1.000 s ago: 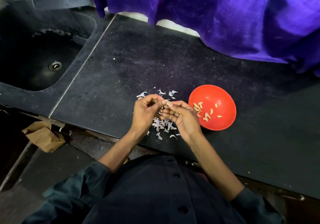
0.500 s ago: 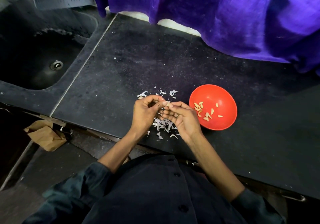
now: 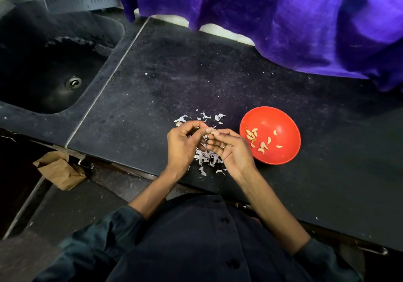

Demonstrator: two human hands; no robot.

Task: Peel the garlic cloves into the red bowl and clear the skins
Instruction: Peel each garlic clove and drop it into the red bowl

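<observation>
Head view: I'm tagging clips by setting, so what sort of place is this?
Likely a home kitchen: a dark stone counter with a sink set in it, and a red bowl of peeled garlic.

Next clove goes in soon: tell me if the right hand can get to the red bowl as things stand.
Probably yes. The right hand pinches a garlic clove right beside the red bowl, with nothing between them and the bowl's mouth open.

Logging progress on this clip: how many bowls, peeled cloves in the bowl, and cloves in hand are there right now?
Red bowl: 1
Peeled cloves in it: about 10, some overlapping
Clove being peeled, pinched between left hand and right hand: 1
Total: about 12
</observation>
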